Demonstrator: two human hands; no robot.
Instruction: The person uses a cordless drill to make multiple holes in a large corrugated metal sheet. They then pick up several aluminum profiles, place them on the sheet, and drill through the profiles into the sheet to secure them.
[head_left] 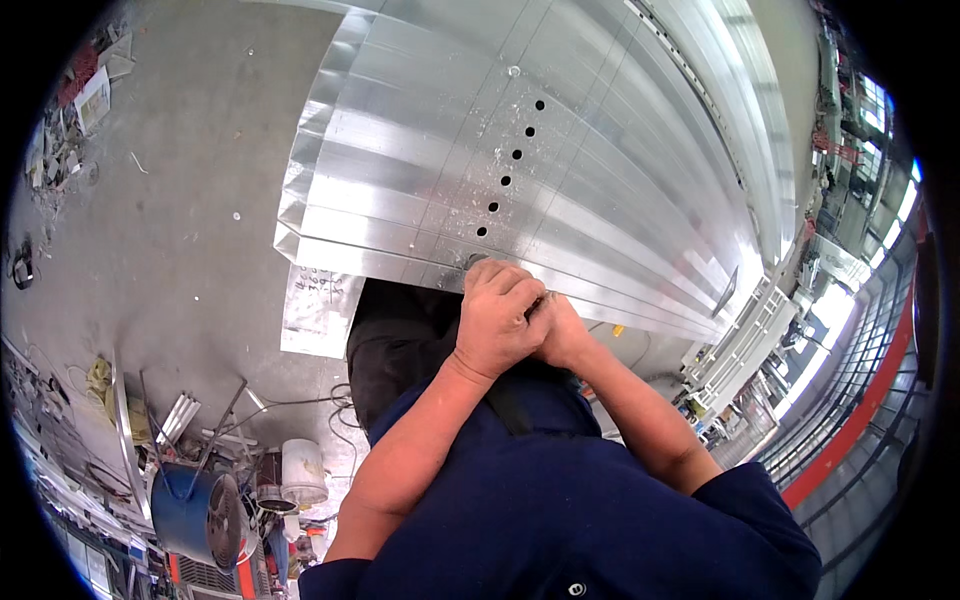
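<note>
Both my hands are together over the near edge of a broad bank of silver metal profiles [400, 170]. My left hand [500, 315] is closed with its fingers curled, its knuckles by the edge. Close against it, partly hidden behind it, my right hand [565, 335] is closed too. Whatever lies between the fingers is hidden. A row of dark round holes [505, 181] runs away from my hands across the profiles, with bright metal shavings scattered around it. Just beyond my left fingers a grey roundish spot shows on the metal, and I cannot tell what it is.
A pale sheet with handwriting [318, 312] sticks out below the profiles' left corner. Behind on the left stand a blue drum-shaped fan [195, 515] and a white bucket [303, 470], with cables on the floor. A white metal frame [740, 345] stands at the right.
</note>
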